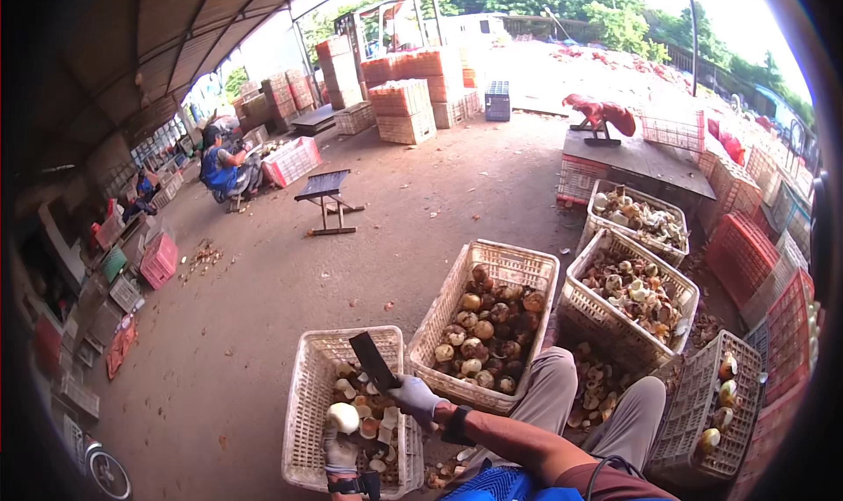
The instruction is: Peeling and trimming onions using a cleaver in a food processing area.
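Observation:
My left hand [340, 449], in a pale work glove, holds a peeled white onion [344, 418] over a whitish plastic crate [299, 395]. Onion peels and cut ends [374, 428] lie in that crate below it. In my right hand [416, 395], also gloved, is a knife with a broad dark blade [373, 361], tilted up and to the left above the crate's far part. The knife's handle is mostly hidden by the fingers. Just beyond my right hand, a second whitish crate [428, 303] holds many unpeeled brown onions [484, 330].
Two crates of peels [579, 283] [685, 237] stand beyond my knees [553, 376]. At right, several onions [723, 405] rest on a crate's side [685, 428]. A small folding stool [324, 185] stands on the floor ahead. A seated person [224, 165] works farther off, near stacked crates [408, 92].

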Motion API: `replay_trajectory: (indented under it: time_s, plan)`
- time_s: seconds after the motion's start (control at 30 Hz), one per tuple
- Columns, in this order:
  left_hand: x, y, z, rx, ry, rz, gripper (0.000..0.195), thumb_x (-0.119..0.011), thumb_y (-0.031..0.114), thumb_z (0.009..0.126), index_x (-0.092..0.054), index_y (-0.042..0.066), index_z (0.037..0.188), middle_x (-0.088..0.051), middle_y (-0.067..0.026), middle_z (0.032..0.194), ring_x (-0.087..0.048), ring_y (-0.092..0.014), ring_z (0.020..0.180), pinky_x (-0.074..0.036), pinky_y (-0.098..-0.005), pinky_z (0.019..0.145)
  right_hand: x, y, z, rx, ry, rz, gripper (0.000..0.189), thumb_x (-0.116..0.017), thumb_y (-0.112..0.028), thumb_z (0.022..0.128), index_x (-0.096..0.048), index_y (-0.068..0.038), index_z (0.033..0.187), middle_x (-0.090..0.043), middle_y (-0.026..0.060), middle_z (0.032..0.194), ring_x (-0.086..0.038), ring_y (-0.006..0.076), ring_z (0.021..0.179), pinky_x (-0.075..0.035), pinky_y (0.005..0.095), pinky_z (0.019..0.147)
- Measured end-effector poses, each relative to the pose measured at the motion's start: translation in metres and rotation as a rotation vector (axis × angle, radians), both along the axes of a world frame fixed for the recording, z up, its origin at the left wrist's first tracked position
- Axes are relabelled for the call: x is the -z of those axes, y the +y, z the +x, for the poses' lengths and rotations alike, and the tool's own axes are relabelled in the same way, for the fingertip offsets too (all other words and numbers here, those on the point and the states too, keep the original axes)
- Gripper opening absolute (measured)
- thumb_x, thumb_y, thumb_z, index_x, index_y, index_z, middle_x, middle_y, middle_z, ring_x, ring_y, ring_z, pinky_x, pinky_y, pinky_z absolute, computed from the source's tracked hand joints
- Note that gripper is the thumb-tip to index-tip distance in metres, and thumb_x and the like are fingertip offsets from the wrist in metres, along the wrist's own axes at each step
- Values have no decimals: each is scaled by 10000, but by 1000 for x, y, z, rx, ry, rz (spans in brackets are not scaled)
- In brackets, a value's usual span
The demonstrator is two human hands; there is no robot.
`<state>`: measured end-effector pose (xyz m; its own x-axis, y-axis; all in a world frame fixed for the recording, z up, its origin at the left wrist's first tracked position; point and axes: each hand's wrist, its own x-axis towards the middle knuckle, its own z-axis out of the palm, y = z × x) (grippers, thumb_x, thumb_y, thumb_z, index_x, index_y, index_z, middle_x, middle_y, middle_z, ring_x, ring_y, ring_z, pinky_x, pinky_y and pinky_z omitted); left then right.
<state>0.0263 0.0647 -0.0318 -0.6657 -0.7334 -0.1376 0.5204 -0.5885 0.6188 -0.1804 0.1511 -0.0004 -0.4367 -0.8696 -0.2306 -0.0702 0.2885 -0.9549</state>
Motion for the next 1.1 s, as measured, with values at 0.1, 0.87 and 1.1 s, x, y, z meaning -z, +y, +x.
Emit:
replay_trajectory:
  time_s: [0.1,0.87,1.1]
  plan:
    - [-2,3,-10,27,-225,-154,450,-739,268,818,-608,13,1165,-666,-114,1067,-656,-230,966,-559,-358,852,-12,24,7,29,-320,18,399,-579,-375,881,-654,-33,1073,-656,65,795,-617,176,684,-483,315,641]
    - [-50,179,-248,832,-89,-699,461,-594,308,922,-518,34,1284,-601,-114,1132,-606,-149,836,-495,-268,680,-56,356,-115,807,-776,-611,535,-549,-615,869,-632,-118,1051,-566,20,698,-523,131,568,-448,276,525]
    - [-46,205,-284,923,-109,-739,415,-578,236,917,-530,32,1275,-597,-121,1134,-601,-154,833,-495,-264,674,-55,571,-181,1519,-374,-1097,385,-513,-460,934,-589,-107,1068,-652,52,851,-581,189,687,-453,297,657]
